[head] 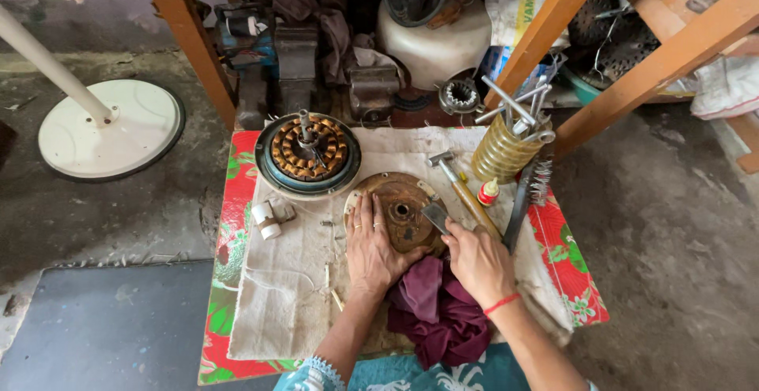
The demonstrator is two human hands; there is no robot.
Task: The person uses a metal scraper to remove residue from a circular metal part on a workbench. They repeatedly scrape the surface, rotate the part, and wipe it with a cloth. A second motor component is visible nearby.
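Rusty cover (403, 211) lies on the cloth (292, 296), mid-table, partly scraped. Left hand (371, 249) presses flat on its edge, fingers spread. Right hand (477, 260) grips a scraper (436, 217) against the rim. Rust remains across most of the face. Stator (308, 150) sits apart behind, untouched.

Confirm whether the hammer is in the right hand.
No: the right hand holds a flat metal scraper, while the hammer lies beside it on the cloth.
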